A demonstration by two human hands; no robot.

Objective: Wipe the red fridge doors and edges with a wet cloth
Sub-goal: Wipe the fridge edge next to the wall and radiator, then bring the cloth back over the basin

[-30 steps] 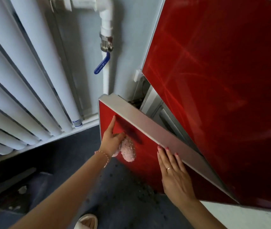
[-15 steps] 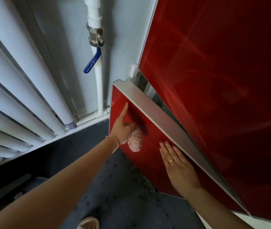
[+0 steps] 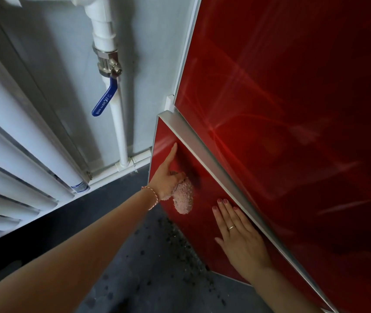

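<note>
The pink cloth sits bunched in the left hand grip against the lower red fridge door, whose unwiped face runs down-right along the silver top edge toward the flat, empty right hand
</note>
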